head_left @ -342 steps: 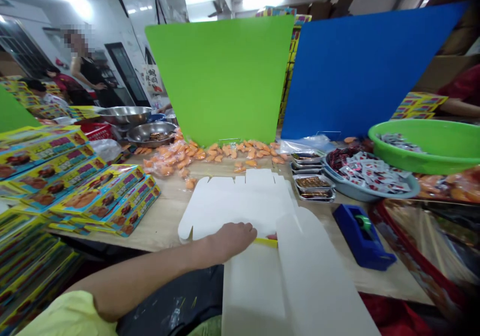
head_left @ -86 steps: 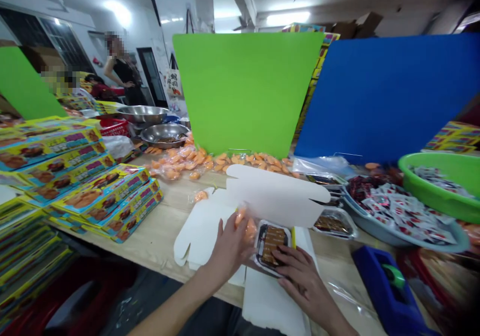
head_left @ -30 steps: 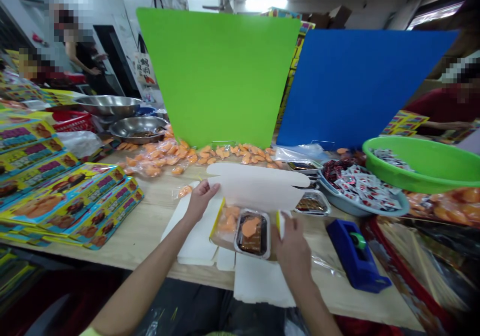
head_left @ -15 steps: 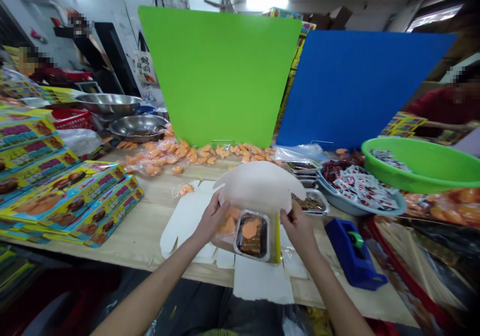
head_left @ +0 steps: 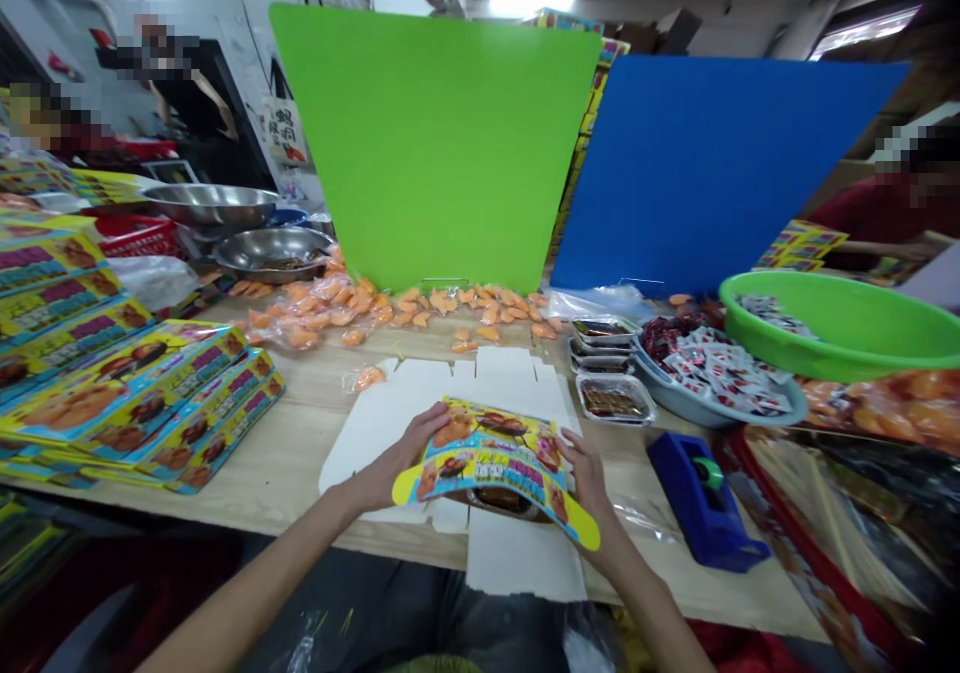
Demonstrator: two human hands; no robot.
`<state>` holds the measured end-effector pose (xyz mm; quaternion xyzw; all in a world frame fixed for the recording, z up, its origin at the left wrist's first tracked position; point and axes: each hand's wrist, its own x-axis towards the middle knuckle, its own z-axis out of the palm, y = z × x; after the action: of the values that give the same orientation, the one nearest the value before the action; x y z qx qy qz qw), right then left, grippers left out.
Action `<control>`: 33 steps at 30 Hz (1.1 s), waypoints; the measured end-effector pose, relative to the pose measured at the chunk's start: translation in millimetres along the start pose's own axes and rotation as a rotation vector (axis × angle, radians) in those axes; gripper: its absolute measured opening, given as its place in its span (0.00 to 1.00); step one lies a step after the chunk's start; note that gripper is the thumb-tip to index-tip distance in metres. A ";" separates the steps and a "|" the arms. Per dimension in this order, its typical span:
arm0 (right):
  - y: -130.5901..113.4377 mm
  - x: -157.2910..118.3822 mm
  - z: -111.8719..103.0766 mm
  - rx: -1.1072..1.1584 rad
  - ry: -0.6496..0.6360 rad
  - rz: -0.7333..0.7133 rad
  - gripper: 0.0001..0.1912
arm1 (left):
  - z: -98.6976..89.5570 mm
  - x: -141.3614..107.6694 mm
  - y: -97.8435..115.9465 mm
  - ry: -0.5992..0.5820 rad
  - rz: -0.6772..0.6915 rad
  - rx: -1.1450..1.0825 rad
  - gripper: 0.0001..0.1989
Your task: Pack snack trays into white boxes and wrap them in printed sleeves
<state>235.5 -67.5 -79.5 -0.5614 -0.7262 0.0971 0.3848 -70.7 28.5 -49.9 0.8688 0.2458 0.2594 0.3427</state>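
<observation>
A printed yellow and blue box lid [head_left: 499, 443] is bent down over a box in front of me. My left hand [head_left: 401, 453] grips its left side, fingers on the upper edge. At its right side my right hand [head_left: 589, 473] holds the other edge with bent fingers. Below the lid's front flap part of a foil tray [head_left: 504, 501] with dark contents shows; the rest is hidden. White unfolded cardboard [head_left: 420, 388] lies flat beneath and behind, with a white flap [head_left: 525, 558] over the table's front edge.
Printed boxes [head_left: 135, 383] are stacked left. Orange packets [head_left: 322, 308] lie along the back before a green board [head_left: 442, 143] and a blue board [head_left: 712, 173]. To the right are foil trays [head_left: 615, 399], a basin of sachets [head_left: 720, 373], a green basin [head_left: 840, 328] and a blue tape dispenser [head_left: 705, 503].
The lid has come forward and down, so its printed side now faces up and covers most of the tray and the orange packet. Both hands have moved with it.
</observation>
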 end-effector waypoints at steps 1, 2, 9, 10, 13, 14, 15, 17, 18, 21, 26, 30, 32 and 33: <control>-1.7 0.3 -4.9 -0.038 -0.039 -0.049 0.38 | -3.6 -0.6 -4.7 -0.049 0.060 0.079 0.42; -3.5 1.1 -10.0 -0.066 -0.091 -0.085 0.41 | -7.2 -0.7 -9.2 -0.085 0.114 0.156 0.43; 3.6 3.8 -24.2 -0.197 -0.244 -0.309 0.33 | -22.1 3.5 -21.9 -0.197 0.260 0.424 0.37; 7.9 2.5 -22.1 -0.207 -0.261 -0.322 0.32 | -22.5 4.5 -20.9 -0.219 0.256 0.425 0.36; 20.0 -3.0 -14.0 -0.253 -0.266 -0.336 0.34 | -21.5 7.7 -18.2 -0.271 0.250 0.485 0.29; 22.8 -4.9 -11.6 -0.261 -0.257 -0.331 0.33 | -20.6 8.3 -17.7 -0.279 0.247 0.508 0.26; 24.7 -6.6 -9.9 -0.257 -0.247 -0.326 0.32 | -19.7 8.4 -17.2 -0.279 0.247 0.516 0.24; 25.0 -8.5 -9.5 -0.218 -0.235 -0.310 0.31 | -19.2 6.9 -14.1 -0.289 0.258 0.480 0.23; 23.1 -8.1 -11.3 -0.186 -0.234 -0.299 0.31 | -20.1 5.3 -10.7 -0.306 0.267 0.439 0.23; 9.1 1.8 -24.2 -0.052 -0.226 -0.248 0.29 | -28.8 -0.7 8.6 -0.356 0.260 0.263 0.24; -25.5 50.2 -41.5 0.290 -0.173 0.007 0.18 | -42.4 2.8 38.0 -0.077 -0.096 -0.130 0.26; -30.9 83.6 -24.4 0.545 -0.142 0.345 0.22 | -31.4 23.1 26.4 0.187 -0.532 -0.624 0.16; -24.5 91.3 -17.4 0.585 -0.050 0.433 0.22 | -25.7 33.8 16.9 0.268 -0.585 -0.789 0.14; -20.7 93.9 -17.4 0.578 0.023 0.440 0.22 | -24.2 38.1 13.4 0.290 -0.593 -0.831 0.13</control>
<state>224.9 3.7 -13.5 -0.5733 -0.5263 0.3725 0.5056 -54.0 54.2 -14.2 0.5082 0.4023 0.3445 0.6791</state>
